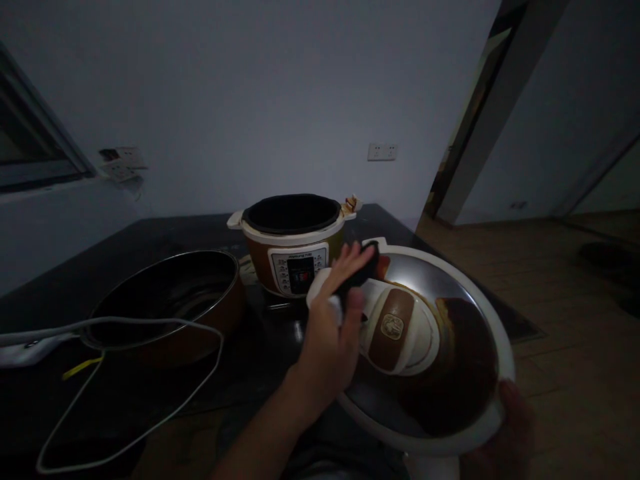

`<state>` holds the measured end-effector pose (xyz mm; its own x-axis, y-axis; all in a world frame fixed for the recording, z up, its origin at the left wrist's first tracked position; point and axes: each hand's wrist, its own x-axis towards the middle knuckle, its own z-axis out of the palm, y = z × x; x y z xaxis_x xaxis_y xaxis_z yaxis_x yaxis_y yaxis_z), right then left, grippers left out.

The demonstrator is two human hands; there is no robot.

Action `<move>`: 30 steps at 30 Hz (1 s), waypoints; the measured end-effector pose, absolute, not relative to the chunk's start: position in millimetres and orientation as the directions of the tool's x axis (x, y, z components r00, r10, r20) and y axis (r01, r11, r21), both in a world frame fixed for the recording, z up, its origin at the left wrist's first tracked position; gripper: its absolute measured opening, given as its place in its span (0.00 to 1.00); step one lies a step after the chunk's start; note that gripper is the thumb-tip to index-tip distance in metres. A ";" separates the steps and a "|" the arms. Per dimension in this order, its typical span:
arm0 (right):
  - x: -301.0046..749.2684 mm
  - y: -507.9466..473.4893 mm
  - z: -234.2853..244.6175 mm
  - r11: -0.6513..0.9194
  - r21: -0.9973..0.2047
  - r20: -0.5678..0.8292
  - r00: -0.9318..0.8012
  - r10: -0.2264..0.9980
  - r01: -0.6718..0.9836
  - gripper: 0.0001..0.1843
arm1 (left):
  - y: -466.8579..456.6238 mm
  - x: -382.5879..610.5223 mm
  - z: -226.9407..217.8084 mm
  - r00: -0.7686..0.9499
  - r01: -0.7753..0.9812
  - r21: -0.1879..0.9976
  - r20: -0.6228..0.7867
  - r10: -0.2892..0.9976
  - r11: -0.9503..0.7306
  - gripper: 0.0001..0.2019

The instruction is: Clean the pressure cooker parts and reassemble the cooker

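Note:
A large pressure cooker lid (463, 267) is held tilted in front of me, its shiny, brown-stained dome and white rim facing me. In its middle is a white and brown knob (395, 330) with an emblem. My left hand (327, 340) is at the lid's left side, thumb and fingers around a white and black part that sticks out there. My right hand (513, 430), dim and partly hidden, grips the lid's lower right rim. Behind the lid stands the electric pressure cooker (257, 260), uncovered, with a dark inner pot and a front control panel.
A wide brown pan (237, 300) with a dark inside sits on the dark table (200, 230) at left. A white cord (220, 347) loops before it, with a yellow tie (80, 369). Wall sockets (383, 152) are behind; wooden floor (575, 320) lies right of the table.

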<state>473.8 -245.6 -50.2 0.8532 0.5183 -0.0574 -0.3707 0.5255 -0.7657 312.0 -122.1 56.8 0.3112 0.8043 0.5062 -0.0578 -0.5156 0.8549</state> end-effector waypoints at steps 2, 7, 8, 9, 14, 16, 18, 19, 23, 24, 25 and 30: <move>474.6 -245.9 -51.6 0.543 -0.753 -0.066 0.864 0.499 -0.371 0.08 | -119.8 323.5 59.4 0.466 -0.038 0.814 0.528 0.710 -0.580 0.23; 481.7 -247.3 -61.4 0.587 -0.746 -0.068 0.914 0.400 -0.313 0.04 | -139.7 314.8 29.4 0.557 0.086 0.670 0.582 0.593 -0.738 0.25; 482.9 -246.4 -60.9 0.588 -0.745 -0.071 0.913 0.401 -0.315 0.04 | -145.0 309.2 16.8 0.546 0.114 0.631 0.606 0.579 -0.768 0.26; 483.6 -245.1 -59.1 0.584 -0.744 -0.067 0.906 0.418 -0.324 0.05 | -149.5 303.6 2.9 0.533 0.146 0.596 0.625 0.570 -0.790 0.29; 481.9 -237.3 -41.9 0.585 -0.746 0.012 0.872 0.489 -0.318 0.08 | -152.8 285.1 -59.8 0.512 0.343 0.418 0.668 0.540 -0.841 0.34; 479.5 -236.0 -37.7 0.594 -0.743 0.022 0.875 0.483 -0.309 0.07 | -150.9 283.5 -69.5 0.457 0.375 0.437 0.680 0.573 -0.818 0.34; 476.8 -235.4 -35.5 0.580 -0.745 0.007 0.865 0.501 -0.330 0.07 | -152.0 284.4 -69.5 0.430 0.392 0.482 0.657 0.619 -0.783 0.33; 475.6 -235.0 -34.7 0.572 -0.745 -0.005 0.861 0.509 -0.343 0.07 | -153.8 285.5 -67.5 0.428 0.398 0.499 0.641 0.637 -0.770 0.34; 472.0 -231.0 -29.0 0.564 -0.729 -0.057 0.856 0.514 -0.387 0.10 | -162.6 291.2 -64.8 0.427 0.410 0.506 0.629 0.650 -0.759 0.39; 471.2 -229.4 -27.1 0.561 -0.724 -0.071 0.853 0.517 -0.401 0.11 | -163.8 292.7 -68.1 0.433 0.415 0.503 0.624 0.651 -0.758 0.40; 470.2 -227.7 -25.3 0.555 -0.722 -0.085 0.849 0.521 -0.413 0.11 | -164.4 294.2 -73.2 0.440 0.423 0.495 0.620 0.649 -0.759 0.41; 465.3 -220.6 -20.4 0.541 -0.724 -0.108 0.845 0.524 -0.428 0.10 | -168.4 302.7 -104.6 0.479 0.448 0.293 0.719 0.503 -0.845 0.40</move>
